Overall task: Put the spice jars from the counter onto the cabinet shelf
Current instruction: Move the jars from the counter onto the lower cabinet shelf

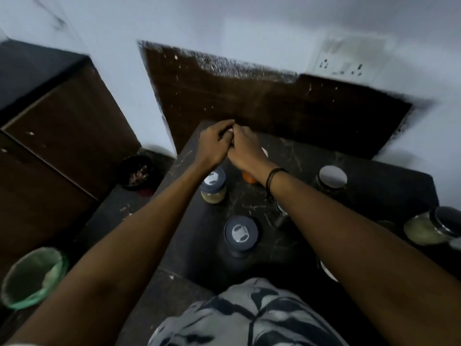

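Note:
Several spice jars stand on the dark counter (374,196). A grey-lidded jar of pale powder (213,187) is by my left wrist. Another grey-lidded jar (240,233) stands nearer me, and a white-lidded jar (333,177) at the right. A jar with pale contents (429,227) lies tilted at the right edge. An orange jar (249,178) peeks out under my right wrist. My left hand (215,146) and right hand (245,148) meet at the counter's back, fingers curled and touching. Whatever they hold is hidden.
A brown panel (262,96) backs the counter, with a wall socket (349,63) above it. A dark brown cabinet (62,121) stands at the left. Below it are a dark bowl (136,172) and a green-lined bin (32,278).

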Tool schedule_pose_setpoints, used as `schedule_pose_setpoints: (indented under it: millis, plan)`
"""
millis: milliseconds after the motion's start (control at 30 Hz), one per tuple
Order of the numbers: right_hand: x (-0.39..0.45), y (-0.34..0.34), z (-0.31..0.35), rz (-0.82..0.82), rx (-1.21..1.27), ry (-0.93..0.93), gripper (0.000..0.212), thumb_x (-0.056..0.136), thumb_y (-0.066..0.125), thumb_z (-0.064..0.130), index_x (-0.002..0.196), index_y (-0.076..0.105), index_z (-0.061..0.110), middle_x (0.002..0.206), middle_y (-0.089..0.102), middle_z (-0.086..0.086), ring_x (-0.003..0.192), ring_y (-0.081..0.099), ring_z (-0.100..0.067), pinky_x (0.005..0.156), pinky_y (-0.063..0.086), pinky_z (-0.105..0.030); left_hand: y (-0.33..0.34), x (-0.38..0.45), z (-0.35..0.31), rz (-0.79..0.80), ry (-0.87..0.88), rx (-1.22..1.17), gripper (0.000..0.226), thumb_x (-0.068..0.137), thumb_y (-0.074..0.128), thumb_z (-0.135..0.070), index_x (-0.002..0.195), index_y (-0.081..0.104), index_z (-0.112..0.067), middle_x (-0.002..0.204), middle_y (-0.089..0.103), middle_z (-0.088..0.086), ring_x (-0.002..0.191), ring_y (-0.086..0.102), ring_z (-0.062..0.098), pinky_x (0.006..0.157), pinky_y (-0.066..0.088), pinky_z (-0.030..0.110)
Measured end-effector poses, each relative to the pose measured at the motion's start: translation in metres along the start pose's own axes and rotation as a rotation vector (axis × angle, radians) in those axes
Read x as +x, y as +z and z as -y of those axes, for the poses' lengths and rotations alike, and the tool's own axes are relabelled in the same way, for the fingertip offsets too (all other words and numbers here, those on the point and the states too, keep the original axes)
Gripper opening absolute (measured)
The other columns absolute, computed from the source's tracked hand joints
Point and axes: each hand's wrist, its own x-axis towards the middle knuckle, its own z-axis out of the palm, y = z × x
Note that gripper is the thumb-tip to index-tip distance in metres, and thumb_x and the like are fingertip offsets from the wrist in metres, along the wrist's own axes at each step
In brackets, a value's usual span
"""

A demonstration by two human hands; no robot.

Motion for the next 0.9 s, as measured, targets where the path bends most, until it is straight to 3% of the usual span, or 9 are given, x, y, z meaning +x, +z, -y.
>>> schedule_pose_setpoints:
  millis: [100,233,333,433,600,700,767,900]
  plan:
    - [-0.014,0.042,-0.012,0.102,-0.002,0.061,0.046,0.093,0.049,0.017,0.137,0.041,0.012,0.138,0.045,-0.016,0.126,0.047,-0.036,0.107,0.04,-0.05,0.015,-0.028,0.038,0.067,-0.052,0.054,0.036,0.093,0.052,-0.012,0.124,0.069,-0.01,0.12,0.072,0.009,0.111,0.066,0.021,0.096,0.051,0.033]
    - [-0.032,0.085,-0.019,0.216,0.001,0.107,0.051,0.09,0.052,0.014,0.139,0.04,0.011,0.139,0.043,-0.019,0.129,0.043,-0.039,0.111,0.036,-0.049,0.025,-0.055,0.079,0.151,-0.092,0.165,0.028,0.093,0.051,-0.013,0.11,0.073,-0.01,0.107,0.075,0.011,0.098,0.069,0.025,0.087,0.054,0.039]
    - [-0.038,0.101,-0.024,0.236,-0.006,0.117,0.061,0.088,0.06,0.022,0.142,0.036,0.011,0.142,0.037,-0.019,0.131,0.038,-0.041,0.11,0.034,-0.048,0.027,-0.064,0.096,0.167,0.028,0.255,0.025,0.09,0.052,-0.011,0.106,0.072,-0.009,0.106,0.073,0.01,0.098,0.065,0.025,0.09,0.049,0.036]
    - [-0.036,0.116,-0.023,0.247,-0.035,0.124,0.07,0.087,0.064,0.028,0.147,0.03,0.012,0.144,0.033,-0.018,0.132,0.037,-0.039,0.109,0.037,-0.049,0.027,-0.064,0.115,0.154,0.086,0.306,0.028,0.092,0.052,-0.013,0.114,0.069,-0.01,0.116,0.069,0.008,0.108,0.061,0.023,0.099,0.043,0.032]
    - [-0.032,0.13,-0.029,0.176,-0.092,0.102,0.076,0.083,0.07,0.031,0.145,0.029,0.016,0.142,0.034,-0.017,0.129,0.042,-0.038,0.104,0.044,-0.049,0.039,-0.063,0.13,0.112,-0.052,0.14,0.034,0.095,0.053,-0.014,0.128,0.059,-0.007,0.124,0.063,0.013,0.114,0.057,0.021,0.101,0.041,0.031]
    - [-0.029,0.137,-0.03,0.169,-0.065,0.116,0.083,0.081,0.073,0.03,0.147,0.024,0.019,0.145,0.031,-0.017,0.129,0.042,-0.037,0.103,0.046,-0.05,0.045,-0.065,0.136,0.103,-0.182,0.049,0.038,0.096,0.053,-0.02,0.133,0.055,-0.012,0.128,0.059,0.01,0.113,0.053,0.013,0.097,0.042,0.025]
    - [-0.029,0.141,-0.03,0.16,-0.03,0.132,0.087,0.079,0.076,0.028,0.147,0.022,0.02,0.147,0.027,-0.017,0.13,0.04,-0.038,0.103,0.046,-0.05,0.048,-0.064,0.135,0.081,-0.241,0.008,0.035,0.096,0.054,-0.02,0.13,0.056,-0.015,0.125,0.059,0.005,0.109,0.049,0.005,0.092,0.037,0.015]
    - [-0.026,0.145,-0.026,0.076,-0.005,0.155,0.086,0.077,0.078,0.026,0.144,0.024,0.019,0.142,0.036,-0.016,0.127,0.045,-0.036,0.101,0.047,-0.046,0.048,-0.06,0.13,0.03,-0.287,-0.072,0.022,0.094,0.054,-0.016,0.114,0.061,-0.02,0.105,0.059,-0.007,0.088,0.054,-0.005,0.081,0.038,0.013]
